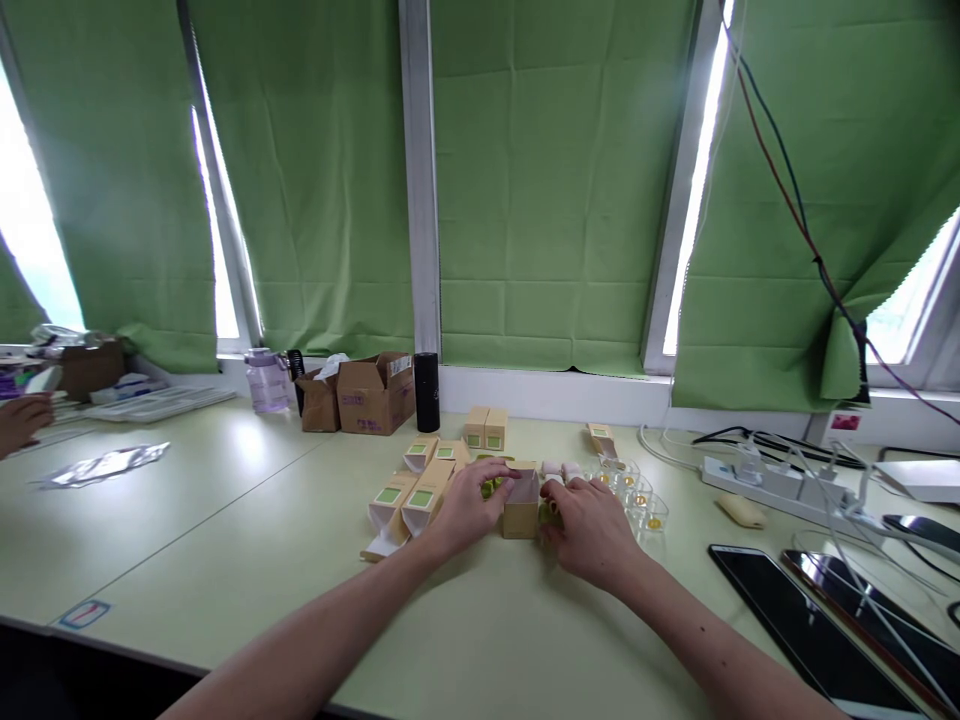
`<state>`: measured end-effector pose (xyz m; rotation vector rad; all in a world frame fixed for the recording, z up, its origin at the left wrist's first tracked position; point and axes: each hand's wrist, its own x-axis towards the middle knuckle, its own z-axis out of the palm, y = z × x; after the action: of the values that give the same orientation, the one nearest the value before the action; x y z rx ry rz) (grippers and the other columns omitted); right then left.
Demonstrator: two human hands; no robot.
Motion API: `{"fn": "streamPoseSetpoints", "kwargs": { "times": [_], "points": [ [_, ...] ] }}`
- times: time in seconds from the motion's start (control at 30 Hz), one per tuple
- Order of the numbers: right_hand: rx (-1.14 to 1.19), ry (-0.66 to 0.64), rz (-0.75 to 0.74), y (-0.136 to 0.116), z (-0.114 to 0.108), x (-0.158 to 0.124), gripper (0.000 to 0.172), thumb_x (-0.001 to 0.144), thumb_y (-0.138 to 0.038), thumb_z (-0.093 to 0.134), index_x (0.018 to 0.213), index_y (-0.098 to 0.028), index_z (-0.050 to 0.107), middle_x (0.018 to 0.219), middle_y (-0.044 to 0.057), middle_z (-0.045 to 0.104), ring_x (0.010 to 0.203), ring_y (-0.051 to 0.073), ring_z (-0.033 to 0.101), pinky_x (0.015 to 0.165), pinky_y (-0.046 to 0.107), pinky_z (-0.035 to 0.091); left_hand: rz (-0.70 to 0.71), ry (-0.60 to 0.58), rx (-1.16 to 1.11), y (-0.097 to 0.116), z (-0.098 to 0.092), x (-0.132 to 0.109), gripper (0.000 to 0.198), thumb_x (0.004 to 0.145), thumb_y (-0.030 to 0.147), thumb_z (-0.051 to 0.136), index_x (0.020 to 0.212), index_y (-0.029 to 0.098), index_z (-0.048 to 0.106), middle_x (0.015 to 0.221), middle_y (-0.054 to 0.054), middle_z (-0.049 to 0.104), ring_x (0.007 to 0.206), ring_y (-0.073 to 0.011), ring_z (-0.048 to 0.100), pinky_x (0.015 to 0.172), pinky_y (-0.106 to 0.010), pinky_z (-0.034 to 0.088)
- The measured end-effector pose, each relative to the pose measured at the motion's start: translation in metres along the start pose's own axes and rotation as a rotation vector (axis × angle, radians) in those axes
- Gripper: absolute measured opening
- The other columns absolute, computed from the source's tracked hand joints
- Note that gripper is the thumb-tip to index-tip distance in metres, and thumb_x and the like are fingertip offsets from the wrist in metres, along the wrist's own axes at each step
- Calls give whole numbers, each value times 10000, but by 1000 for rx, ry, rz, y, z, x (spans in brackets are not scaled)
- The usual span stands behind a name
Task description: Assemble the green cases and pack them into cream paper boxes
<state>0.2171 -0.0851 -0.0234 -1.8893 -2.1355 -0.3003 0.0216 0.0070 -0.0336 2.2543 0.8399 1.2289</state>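
Note:
A small tan cardboard box stands upright in front of me, its white inside showing at the top. My left hand is closed on its left edge, fingertips at the rim. Close against the box's right side is my right hand, fingers curled; something green shows partly beneath them, mostly hidden. Left of my hands lie several more tan boxes with green labels, some with flaps open. Behind my right hand are small white-pink pieces and several clear cups with yellow spots.
Two closed tan boxes stand farther back, near a black cylinder and brown cartons. A power strip with cables and dark phones or tablets lie at right. Another person's hand shows at far left.

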Motion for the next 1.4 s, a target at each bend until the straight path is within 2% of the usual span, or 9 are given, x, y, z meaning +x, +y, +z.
{"fn": "streamPoseSetpoints", "kwargs": {
  "times": [0.13,0.4,0.73,0.83,1.03,1.1,1.17,1.27,1.4],
  "points": [
    [-5,-5,9,1,2,0,302,858,-265,692,1152,-195,673,1010,115,795,1020,321,704,859,392,402,-74,-8,-37,-4,2,2,285,958,343,626,1132,195,797,1138,-115,816,1067,-309,756,975,-475,603],
    [26,-23,43,3,0,0,376,856,-299,710,1220,-216,667,1031,101,802,980,315,730,821,373,410,-102,52,-104,-9,-2,5,377,842,189,636,1193,164,773,1221,-115,797,1083,-283,741,1028,-472,587],
    [84,-42,60,7,2,-1,402,799,-191,710,1191,-247,638,1029,68,787,902,277,724,674,315,347,-151,40,-128,-15,-4,8,611,712,47,551,1284,130,749,1231,-104,788,1065,-244,720,1036,-426,571],
    [149,63,74,11,4,0,322,832,-202,699,1141,-245,618,1007,62,773,879,271,713,654,312,349,-192,27,-137,-13,-5,8,644,702,34,543,1313,109,732,1266,-117,773,1089,-243,711,1046,-408,553],
    [407,523,78,21,4,3,273,916,-265,643,1178,-252,566,971,51,744,803,240,699,662,327,457,-218,9,-209,-12,-4,9,669,673,30,541,1309,94,737,1260,-127,776,1079,-240,705,1011,-377,553],
    [526,625,50,21,4,3,290,942,-308,633,1215,-258,549,1013,62,744,813,238,706,647,328,494,-219,-7,-234,-10,-4,9,667,667,37,552,1301,105,746,1270,-126,776,1076,-245,706,991,-375,557],
    [654,663,10,19,4,3,317,967,-336,618,1261,-267,520,1131,89,741,892,246,726,621,317,524,-218,-35,-253,-6,-3,7,666,670,44,559,1304,120,750,1274,-122,777,1089,-252,709,982,-374,554],
    [796,643,-62,14,8,2,374,991,-339,604,1331,-281,459,1301,124,702,1044,267,734,606,306,555,-189,-87,-294,2,-2,4,642,695,58,569,1304,136,756,1239,-114,789,1104,-262,714,962,-363,547],
    [844,562,-162,9,17,1,412,1012,-299,575,1384,-289,397,1355,134,683,1065,262,743,636,312,580,-129,-138,-336,11,-2,1,564,731,64,589,1253,155,782,1133,-93,814,1047,-265,724,930,-349,538]
  ]
}}
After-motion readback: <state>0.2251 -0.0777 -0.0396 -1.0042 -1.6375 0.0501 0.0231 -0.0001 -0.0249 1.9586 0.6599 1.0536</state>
